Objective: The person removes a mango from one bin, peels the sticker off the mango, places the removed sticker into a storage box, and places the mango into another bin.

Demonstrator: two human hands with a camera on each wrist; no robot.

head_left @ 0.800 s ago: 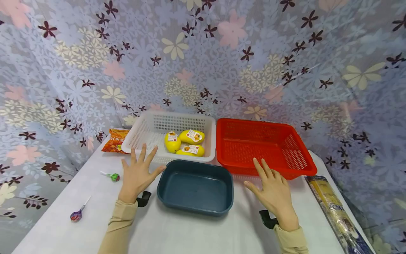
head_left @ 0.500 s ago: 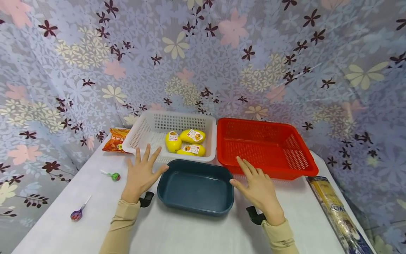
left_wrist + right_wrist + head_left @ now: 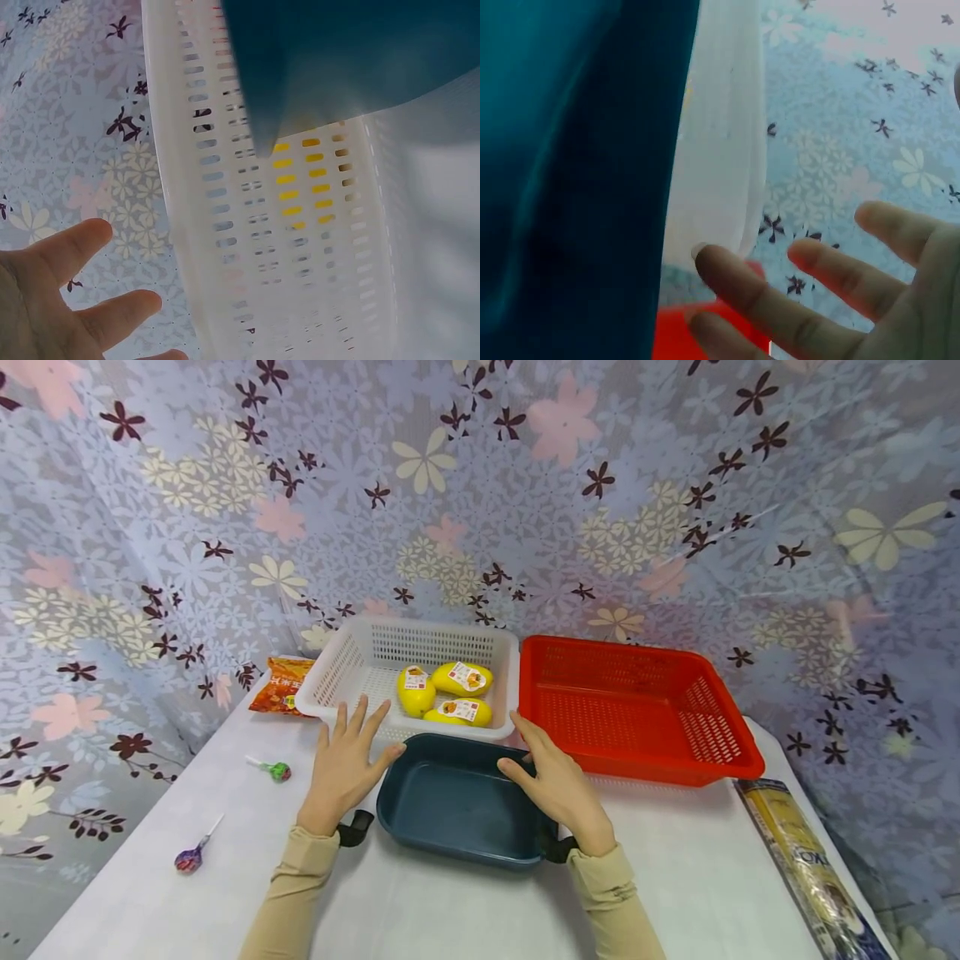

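Note:
A dark teal plastic tray point(image 3: 465, 810) lies on the white table between my two hands. My left hand point(image 3: 347, 772) is spread beside its left end, the thumb tip near the rim. Over the tray's right end is my right hand point(image 3: 558, 781), fingers extended and thumb apart, covering part of that rim. Neither hand holds anything. In the left wrist view, spread fingers point(image 3: 120, 319) show in front of the white basket, with the tray's wall above. The right wrist view has straight fingers point(image 3: 757, 296) close beside the tray's dark side.
Behind the tray stands a white basket point(image 3: 345, 689) with 3 yellow mangoes point(image 3: 416, 693); a red basket point(image 3: 630, 718) adjoins it. An orange snack bag point(image 3: 281, 687) and two lollipops point(image 3: 279, 771) lie left, a long yellow packet point(image 3: 806, 860) right. A flowered curtain point(image 3: 450, 485) hangs behind.
My right hand has moved left, from in front of the red basket to over the tray's right end. The left hand stays beside the tray, and the view has shifted slightly.

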